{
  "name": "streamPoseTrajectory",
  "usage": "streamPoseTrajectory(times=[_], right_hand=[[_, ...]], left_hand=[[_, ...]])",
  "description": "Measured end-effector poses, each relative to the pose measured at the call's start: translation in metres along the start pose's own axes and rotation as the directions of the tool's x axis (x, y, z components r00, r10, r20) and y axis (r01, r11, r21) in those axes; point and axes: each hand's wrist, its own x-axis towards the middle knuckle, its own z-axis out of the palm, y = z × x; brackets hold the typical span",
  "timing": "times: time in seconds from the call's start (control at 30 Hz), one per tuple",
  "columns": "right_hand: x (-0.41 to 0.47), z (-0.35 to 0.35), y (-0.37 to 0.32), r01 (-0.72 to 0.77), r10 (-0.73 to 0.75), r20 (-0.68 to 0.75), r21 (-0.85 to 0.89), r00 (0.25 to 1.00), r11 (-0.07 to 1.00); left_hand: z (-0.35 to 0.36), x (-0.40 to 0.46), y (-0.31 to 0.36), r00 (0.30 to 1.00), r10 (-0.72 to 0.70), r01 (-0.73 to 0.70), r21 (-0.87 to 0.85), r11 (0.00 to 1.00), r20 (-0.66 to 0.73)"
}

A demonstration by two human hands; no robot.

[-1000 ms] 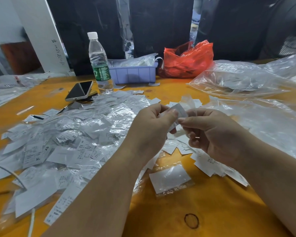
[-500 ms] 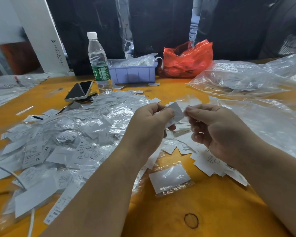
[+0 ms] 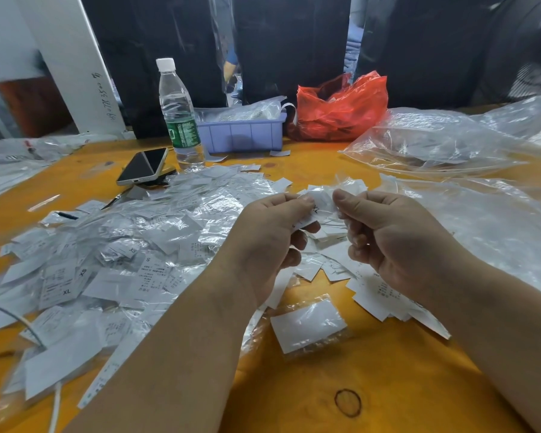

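Size label [image 3: 319, 204] is up mid-scene over the worktop [image 3: 294, 395], just right of the big bagged pile [image 3: 122, 245]. Left hand [image 3: 272, 235] fingers pinch it, and right hand [image 3: 394, 242] fingers seem to pinch its clear sleeve [image 3: 349, 184]. Risk: the thin film slips or tears and the label drops into the pile and gets lost. Bare worktop on the near side gives room; loose bags [image 3: 481, 232] crowd the right.

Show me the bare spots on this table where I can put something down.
Barest: the near part of the orange table, round the dark ring mark. There is also a strip in front of the red bag and a patch left of the phone. Crowded: the label pile on the left and the clear bags on the right.
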Motion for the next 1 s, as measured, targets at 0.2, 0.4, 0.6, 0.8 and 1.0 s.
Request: streamPoseTrajectory(times=[0.2, 0.4, 0.6, 0.8, 1.0], right_hand=[[0.0008, 0.0002, 0.0020, -0.023, 0.021, 0.083, 0.024, 0.996, 0.999], [-0.0006, 0.0010, 0.0016, -0.009, -0.002, 0.141, 0.075, 0.990, 0.997], [0.0016, -0.0025, -0.0005, 0.029, -0.027, -0.014, 0.113, 1.000, 0.993], [0.0012, -0.0008, 0.0024, 0.021, -0.022, 0.012, 0.037, 1.000, 0.999], [0.0017, -0.0022, 0.0016, 0.033, -0.033, -0.031, -0.003, 0.999, 0.999]], left_hand=[[-0.0014, 0.0011, -0.0004, 1.000, 0.014, -0.014, -0.027, 1.000, -0.015], [0.0029, 0.0022, -0.0045, 0.999, 0.029, -0.029, 0.030, 0.999, -0.021], [0.0023, 0.0021, -0.0021, 0.999, -0.010, 0.012, 0.030, 0.999, -0.042], [0.0008, 0.0014, -0.0038, 0.991, 0.114, -0.101, 0.165, 0.981, -0.074], [-0.0003, -0.0004, -0.0033, 0.977, 0.212, -0.202, 0.238, 0.950, -0.015]])
